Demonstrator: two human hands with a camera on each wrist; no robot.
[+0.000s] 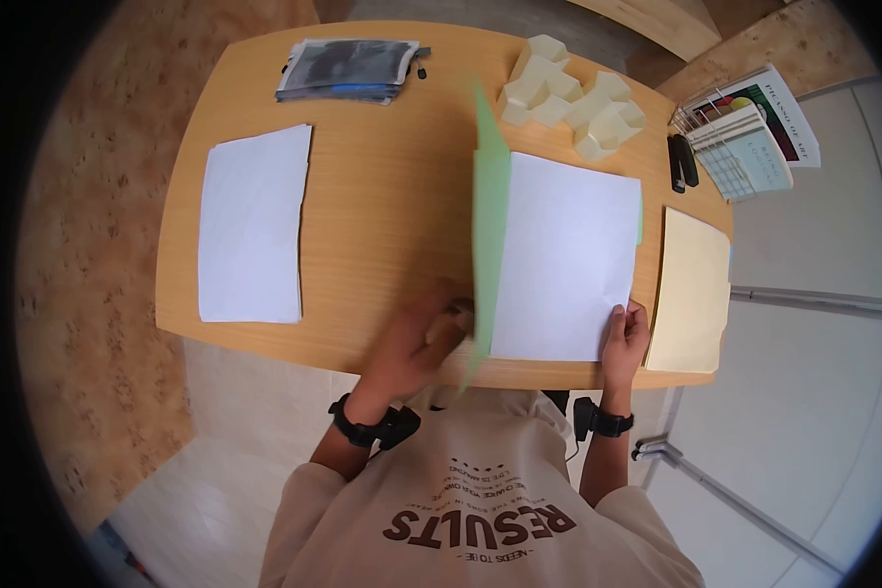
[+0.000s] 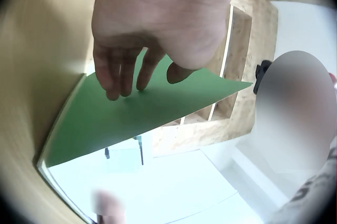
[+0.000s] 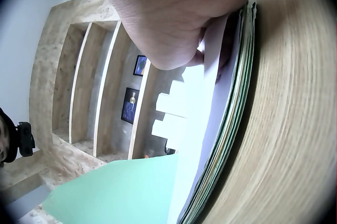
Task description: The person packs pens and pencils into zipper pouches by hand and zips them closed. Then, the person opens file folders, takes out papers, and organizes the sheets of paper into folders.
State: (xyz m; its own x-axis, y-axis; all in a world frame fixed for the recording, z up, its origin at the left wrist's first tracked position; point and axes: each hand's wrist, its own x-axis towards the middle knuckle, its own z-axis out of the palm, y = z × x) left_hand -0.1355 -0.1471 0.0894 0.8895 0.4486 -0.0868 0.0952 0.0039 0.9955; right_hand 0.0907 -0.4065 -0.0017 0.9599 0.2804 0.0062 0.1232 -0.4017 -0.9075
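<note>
A green folder [image 1: 490, 245] lies spread on the table, its left cover standing up almost on edge. White paper [image 1: 570, 255] covers its right side. My right hand [image 1: 625, 345] pinches the paper's lower right corner between thumb and fingers, and the right wrist view shows the sheet lifted a little there. Beneath it the edges of several green and cream folders [image 3: 230, 124] are stacked. My left hand [image 1: 416, 343] is at the outer side of the raised cover; in the left wrist view its loosely extended fingers [image 2: 126, 79] rest against the green cover [image 2: 131, 116].
White sheets [image 1: 252, 225] lie at the left, and a clipped dark bundle [image 1: 351, 69] at the back. Cream hexagonal holders [image 1: 539, 83], a black stapler [image 1: 682, 164] and a wire rack [image 1: 720, 147] with books stand back right. A cream folder [image 1: 691, 294] lies at the right edge.
</note>
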